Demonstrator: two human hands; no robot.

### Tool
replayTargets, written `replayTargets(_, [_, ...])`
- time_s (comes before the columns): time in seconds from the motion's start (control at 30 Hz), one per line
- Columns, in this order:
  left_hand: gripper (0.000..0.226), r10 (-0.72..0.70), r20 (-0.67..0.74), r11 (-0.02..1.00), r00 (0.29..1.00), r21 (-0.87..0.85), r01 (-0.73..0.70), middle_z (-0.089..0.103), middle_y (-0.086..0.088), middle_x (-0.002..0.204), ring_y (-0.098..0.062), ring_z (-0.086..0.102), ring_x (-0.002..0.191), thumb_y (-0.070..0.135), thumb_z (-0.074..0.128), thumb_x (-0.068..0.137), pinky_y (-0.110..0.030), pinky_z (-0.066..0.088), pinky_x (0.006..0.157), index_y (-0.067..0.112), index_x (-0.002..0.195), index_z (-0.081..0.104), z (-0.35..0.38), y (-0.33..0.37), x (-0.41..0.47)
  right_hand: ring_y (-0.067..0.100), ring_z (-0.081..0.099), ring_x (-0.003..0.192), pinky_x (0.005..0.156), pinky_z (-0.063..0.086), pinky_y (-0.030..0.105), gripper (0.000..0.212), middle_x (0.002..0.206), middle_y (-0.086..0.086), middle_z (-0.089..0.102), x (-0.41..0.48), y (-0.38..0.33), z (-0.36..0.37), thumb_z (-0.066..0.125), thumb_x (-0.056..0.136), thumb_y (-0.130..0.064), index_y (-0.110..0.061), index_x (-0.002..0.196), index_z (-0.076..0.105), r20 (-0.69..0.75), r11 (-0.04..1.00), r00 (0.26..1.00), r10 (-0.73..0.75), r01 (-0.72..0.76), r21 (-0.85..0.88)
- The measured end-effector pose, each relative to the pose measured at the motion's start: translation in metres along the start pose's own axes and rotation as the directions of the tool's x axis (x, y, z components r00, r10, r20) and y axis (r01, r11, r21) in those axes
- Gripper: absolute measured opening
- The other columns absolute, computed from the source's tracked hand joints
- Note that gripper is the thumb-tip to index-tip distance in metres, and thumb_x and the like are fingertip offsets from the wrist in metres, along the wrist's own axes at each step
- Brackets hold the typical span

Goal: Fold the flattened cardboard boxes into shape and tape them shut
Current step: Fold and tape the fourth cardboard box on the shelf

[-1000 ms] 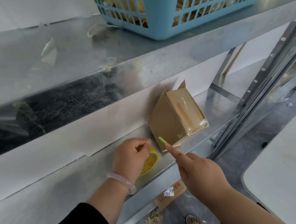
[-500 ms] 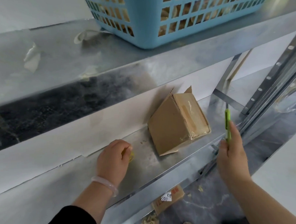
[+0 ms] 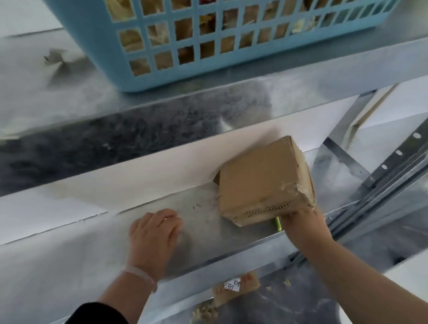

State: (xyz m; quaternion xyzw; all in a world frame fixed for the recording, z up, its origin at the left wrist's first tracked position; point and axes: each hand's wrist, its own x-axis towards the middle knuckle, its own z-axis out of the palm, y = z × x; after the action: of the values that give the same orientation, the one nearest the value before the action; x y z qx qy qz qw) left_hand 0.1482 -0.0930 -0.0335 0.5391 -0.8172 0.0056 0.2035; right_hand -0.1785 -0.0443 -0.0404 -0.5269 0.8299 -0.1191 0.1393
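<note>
Gripping tilted cardboard box (image 3: 261,181), right hand (image 3: 304,229) underneath.

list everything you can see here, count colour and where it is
cardboard box: 1, brown, lower shelf
basket: 1, blue, upper shelf, filled
shelves: 2 levels, grey metal
thin tool: 1, green, pokes out beside the right hand under the box
labelled box: 1, brown with white label, floor below
tabletop: 1, white, lower right
bracelet: 1, pale, left wrist
left hand: 1, palm down on lower shelf
right hand: 1, grips cardboard box's near corner
</note>
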Motion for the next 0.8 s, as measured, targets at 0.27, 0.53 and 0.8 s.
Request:
replayTargets(0.27, [0.029, -0.144, 0.095, 0.989, 0.985, -0.023, 0.146, 0.069, 0.000, 0.106, -0.029, 0.068, 0.086, 0.034, 0.047, 0.082, -0.043, 0.054, 0.080, 0.023, 0.083, 0.074, 0.018, -0.004, -0.035, 0.016, 0.049, 0.127, 0.105, 0.044, 0.041, 0.104, 0.144, -0.008, 0.046, 0.001, 0.000, -0.025, 0.066, 0.068, -0.062, -0.034, 0.154, 0.017, 0.121, 0.881, 0.934, -0.335, 0.265, 0.392])
replayTargets(0.53, [0.041, -0.277, -0.017, 0.873, 0.961, -0.422, 0.244, 0.057, 0.000, 0.133, -0.016, 0.053, 0.117, 0.025, 0.050, 0.089, -0.033, 0.042, 0.100, 0.023, 0.129, 0.058, -0.012, 0.044, -0.022, -0.008, 0.038, 0.134, 0.111, 0.038, 0.030, 0.099, 0.141, -0.046, 0.030, -0.013, -0.025, -0.038, 0.069, 0.089, -0.020, -0.057, 0.148, -0.002, 0.124, 0.659, 0.864, -0.489, 0.272, 0.702])
replayTargets(0.8, [0.036, -0.413, 0.035, 0.400, 0.910, -0.891, 0.215, 0.057, 0.009, 0.133, -0.009, 0.051, 0.127, 0.036, 0.054, 0.091, -0.039, 0.041, 0.108, 0.034, 0.127, 0.052, -0.049, 0.103, 0.010, -0.008, 0.024, 0.142, 0.123, 0.015, 0.046, 0.078, 0.147, -0.042, 0.029, -0.035, -0.068, -0.052, 0.040, 0.077, -0.087, -0.060, 0.147, 0.018, 0.186, 0.499, 0.820, -0.541, 0.135, 0.856])
